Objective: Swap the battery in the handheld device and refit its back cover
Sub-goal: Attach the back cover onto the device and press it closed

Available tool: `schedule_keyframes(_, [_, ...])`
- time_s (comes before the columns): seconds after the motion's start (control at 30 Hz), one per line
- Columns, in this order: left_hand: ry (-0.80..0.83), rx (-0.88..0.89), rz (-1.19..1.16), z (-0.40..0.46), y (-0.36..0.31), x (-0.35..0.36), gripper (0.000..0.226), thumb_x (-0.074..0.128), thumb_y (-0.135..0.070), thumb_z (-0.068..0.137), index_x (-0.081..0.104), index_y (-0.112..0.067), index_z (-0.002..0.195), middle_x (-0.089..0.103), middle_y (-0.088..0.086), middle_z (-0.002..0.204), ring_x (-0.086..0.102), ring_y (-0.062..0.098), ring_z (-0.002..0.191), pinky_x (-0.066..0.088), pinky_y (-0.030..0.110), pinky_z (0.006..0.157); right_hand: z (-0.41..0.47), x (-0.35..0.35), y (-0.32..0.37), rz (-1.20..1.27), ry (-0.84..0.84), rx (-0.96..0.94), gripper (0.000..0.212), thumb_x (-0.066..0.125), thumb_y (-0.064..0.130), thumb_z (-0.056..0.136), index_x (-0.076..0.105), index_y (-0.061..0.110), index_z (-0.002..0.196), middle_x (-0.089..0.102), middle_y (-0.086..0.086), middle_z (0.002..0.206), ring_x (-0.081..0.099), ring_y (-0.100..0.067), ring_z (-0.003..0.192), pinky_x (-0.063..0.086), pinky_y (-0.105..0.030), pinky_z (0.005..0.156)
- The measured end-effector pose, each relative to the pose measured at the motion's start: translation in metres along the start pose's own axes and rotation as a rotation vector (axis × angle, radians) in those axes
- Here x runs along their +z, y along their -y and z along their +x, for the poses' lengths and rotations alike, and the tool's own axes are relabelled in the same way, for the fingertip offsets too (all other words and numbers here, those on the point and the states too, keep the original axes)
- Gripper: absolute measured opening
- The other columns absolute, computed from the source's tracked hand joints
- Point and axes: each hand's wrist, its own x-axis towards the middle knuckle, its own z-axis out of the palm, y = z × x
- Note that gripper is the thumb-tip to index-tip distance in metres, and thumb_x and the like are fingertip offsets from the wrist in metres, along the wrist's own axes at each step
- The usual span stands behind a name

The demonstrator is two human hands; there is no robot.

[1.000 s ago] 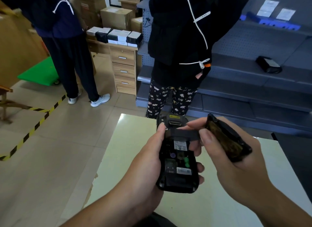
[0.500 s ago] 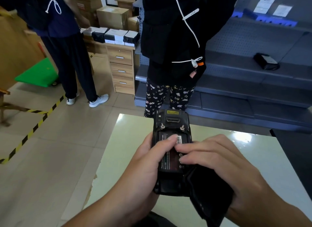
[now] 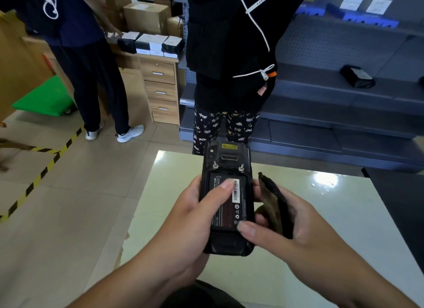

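The left hand (image 3: 183, 220) gripped the handheld device (image 3: 227, 200) above the surface (image 3: 321, 216) near its far edge, thumb pressing the seated battery (image 3: 227, 206). The right hand (image 3: 298, 229) clutched the back cover (image 3: 275, 206) (edge-on), thumb touching the battery's corner.

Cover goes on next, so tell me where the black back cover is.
In the head view, the black back cover stands on edge in the right hand, just right of the black handheld device.
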Motion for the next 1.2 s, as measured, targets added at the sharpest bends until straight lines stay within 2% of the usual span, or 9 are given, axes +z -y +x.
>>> schedule_keyframes(0.17, [-0.023, 0.010, -0.015, 0.004, 0.005, 0.001, 0.035, 0.066, -0.031, 0.089, 0.068, -0.010, 0.117, 0.076, 0.017, 0.092, 0.074, 0.027, 0.074, 0.058, 0.034, 0.054, 0.004, -0.003, -0.004, 0.083, 0.013, 0.011, 0.043, 0.089, 0.028, 0.077, 0.074, 0.046, 0.113, 0.073, 0.024, 0.091, 0.064, 0.007, 0.078, 0.054, -0.009, 0.075])
schedule_keyframes(0.3, [0.013, 0.002, -0.031, 0.010, 0.001, 0.001, 0.038, 0.066, -0.030, 0.090, 0.067, -0.010, 0.122, 0.076, 0.025, 0.105, 0.075, 0.031, 0.080, 0.062, 0.038, 0.061, 0.006, -0.005, -0.007, 0.078, -0.077, -0.027, 0.049, 0.081, 0.040, 0.072, 0.072, 0.046, 0.120, 0.076, 0.023, 0.106, 0.071, 0.006, 0.089, 0.055, -0.009, 0.078])
schedule_keyframes(0.4, [0.074, 0.016, -0.063, 0.017, 0.000, 0.003, 0.038, 0.057, -0.029, 0.101, 0.057, -0.006, 0.131, 0.076, 0.023, 0.117, 0.073, 0.036, 0.079, 0.063, 0.046, 0.067, 0.009, -0.015, -0.002, 0.049, -0.279, -0.110, 0.048, 0.065, 0.049, 0.079, 0.068, 0.034, 0.124, 0.077, 0.007, 0.101, 0.073, -0.004, 0.078, 0.059, -0.018, 0.074])
schedule_keyframes(0.53, [0.103, -0.060, -0.108, 0.029, -0.001, 0.002, 0.059, 0.043, -0.052, 0.105, 0.059, -0.005, 0.136, 0.071, 0.026, 0.126, 0.068, 0.035, 0.079, 0.063, 0.047, 0.068, 0.014, -0.031, 0.023, -0.011, -0.357, -0.180, 0.036, 0.054, 0.064, 0.081, 0.075, 0.055, 0.109, 0.079, 0.022, 0.104, 0.075, 0.002, 0.091, 0.056, -0.008, 0.058])
schedule_keyframes(0.6, [0.131, -0.114, -0.155, 0.032, 0.000, 0.001, 0.068, 0.035, -0.062, 0.103, 0.071, -0.008, 0.124, 0.075, 0.023, 0.113, 0.068, 0.034, 0.076, 0.063, 0.046, 0.068, 0.019, -0.030, 0.035, -0.001, -0.263, -0.231, 0.032, 0.061, 0.058, 0.082, 0.074, 0.059, 0.112, 0.079, 0.024, 0.103, 0.076, 0.004, 0.093, 0.056, -0.006, 0.061])
schedule_keyframes(0.7, [0.175, -0.138, -0.179, 0.035, 0.005, 0.003, 0.079, 0.027, -0.069, 0.102, 0.074, -0.008, 0.119, 0.075, 0.023, 0.103, 0.070, 0.036, 0.076, 0.064, 0.046, 0.067, 0.028, -0.022, 0.040, 0.088, -0.155, -0.330, 0.054, 0.078, 0.032, 0.080, 0.066, 0.032, 0.133, 0.082, -0.001, 0.107, 0.081, -0.019, 0.095, 0.066, -0.028, 0.071])
schedule_keyframes(0.77, [0.187, -0.143, -0.163, 0.034, 0.007, 0.005, 0.083, 0.024, -0.072, 0.101, 0.074, -0.009, 0.122, 0.076, 0.025, 0.108, 0.072, 0.038, 0.080, 0.063, 0.048, 0.070, 0.031, -0.014, 0.037, 0.113, -0.138, -0.403, 0.057, 0.083, 0.022, 0.078, 0.061, 0.023, 0.130, 0.081, -0.011, 0.103, 0.081, -0.027, 0.090, 0.067, -0.033, 0.069])
schedule_keyframes(0.87, [0.192, -0.143, -0.166, 0.033, 0.007, 0.008, 0.082, 0.025, -0.075, 0.099, 0.073, -0.014, 0.125, 0.077, 0.023, 0.115, 0.074, 0.037, 0.089, 0.063, 0.048, 0.069, 0.032, -0.001, 0.031, 0.104, -0.148, -0.453, 0.043, 0.084, 0.020, 0.078, 0.064, 0.021, 0.116, 0.081, -0.010, 0.097, 0.080, -0.022, 0.080, 0.063, -0.024, 0.061])
schedule_keyframes(1.2, [-0.041, -0.109, -0.213, 0.030, 0.004, 0.011, 0.077, 0.033, -0.074, 0.097, 0.078, -0.016, 0.118, 0.082, 0.017, 0.108, 0.081, 0.029, 0.088, 0.063, 0.037, 0.055, 0.033, 0.015, 0.023, 0.049, -0.290, -0.589, 0.041, 0.087, 0.018, 0.075, 0.064, 0.022, 0.109, 0.080, -0.003, 0.100, 0.080, -0.015, 0.084, 0.063, -0.021, 0.068])
